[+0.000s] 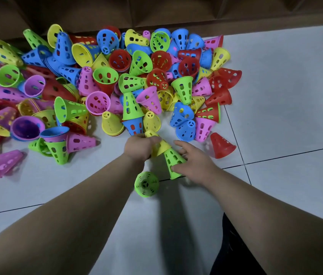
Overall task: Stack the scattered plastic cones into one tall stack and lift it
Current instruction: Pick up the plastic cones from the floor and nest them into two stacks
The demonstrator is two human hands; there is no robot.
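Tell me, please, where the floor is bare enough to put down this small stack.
Bare tile lies right of the lone red cone, up to the frame's edge, and lower left, between the pink cone and the left forearm. The pile ahead is crowded; a loose green cone lies between the arms.

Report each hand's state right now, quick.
Left hand: closed, gripping the yellow cone.
Right hand: holding the green cone between thumb and fingers.
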